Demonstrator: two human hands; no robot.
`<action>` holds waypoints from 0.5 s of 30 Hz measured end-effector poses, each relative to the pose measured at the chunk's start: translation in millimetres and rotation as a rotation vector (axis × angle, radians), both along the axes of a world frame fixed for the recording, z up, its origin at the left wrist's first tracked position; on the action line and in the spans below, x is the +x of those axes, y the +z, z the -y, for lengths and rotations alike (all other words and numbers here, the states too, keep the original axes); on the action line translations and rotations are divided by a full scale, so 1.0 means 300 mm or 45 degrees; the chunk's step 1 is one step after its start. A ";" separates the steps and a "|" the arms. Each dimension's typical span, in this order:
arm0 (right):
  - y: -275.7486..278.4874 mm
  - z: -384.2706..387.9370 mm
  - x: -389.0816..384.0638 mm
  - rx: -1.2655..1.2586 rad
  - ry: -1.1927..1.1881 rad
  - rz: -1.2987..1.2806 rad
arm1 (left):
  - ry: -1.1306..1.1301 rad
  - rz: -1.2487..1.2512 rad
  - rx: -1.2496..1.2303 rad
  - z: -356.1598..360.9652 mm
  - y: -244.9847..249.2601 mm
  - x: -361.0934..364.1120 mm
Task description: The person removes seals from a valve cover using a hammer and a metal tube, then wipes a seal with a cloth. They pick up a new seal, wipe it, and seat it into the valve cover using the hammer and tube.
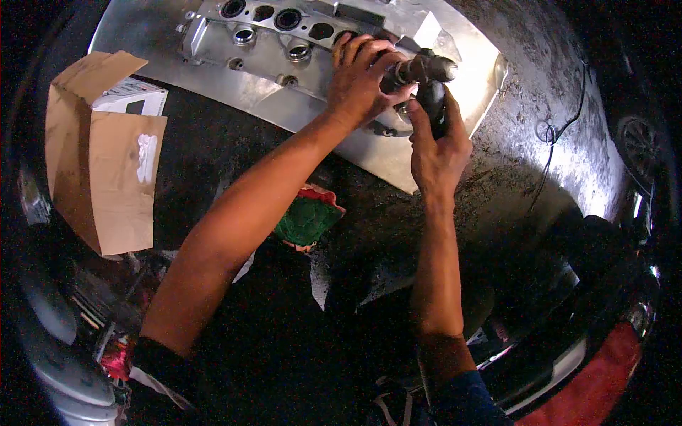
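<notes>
A metal engine cover with round ports lies on a shiny metal sheet. At its right end, my left hand has its fingers curled over the cover's edge and against a dark rounded tool. My right hand is wrapped round the lower part of that tool, its thumb pointing up near the left hand's thumb. The tool's rounded end sticks out to the right above the right hand. What lies under the left palm is hidden.
An open cardboard box with a white printed item inside stands at the left. A green and red cloth lies below the sheet. A thin dark cable runs over the stained floor at the right. Red material shows at lower right.
</notes>
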State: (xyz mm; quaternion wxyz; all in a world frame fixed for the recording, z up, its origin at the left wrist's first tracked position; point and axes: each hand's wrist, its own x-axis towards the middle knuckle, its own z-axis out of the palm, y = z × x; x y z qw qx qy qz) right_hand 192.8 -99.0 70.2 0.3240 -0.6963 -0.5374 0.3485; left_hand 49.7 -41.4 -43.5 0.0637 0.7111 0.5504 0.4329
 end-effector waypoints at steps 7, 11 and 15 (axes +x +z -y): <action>-0.036 -0.015 0.001 0.029 0.128 0.166 | -0.045 -0.027 -0.014 -0.004 -0.003 -0.018; 0.004 0.006 -0.011 0.157 0.039 0.098 | -0.003 -0.058 -0.008 0.004 0.005 -0.006; -0.054 0.017 -0.002 0.180 0.067 0.025 | -0.051 0.005 0.035 -0.001 0.016 -0.016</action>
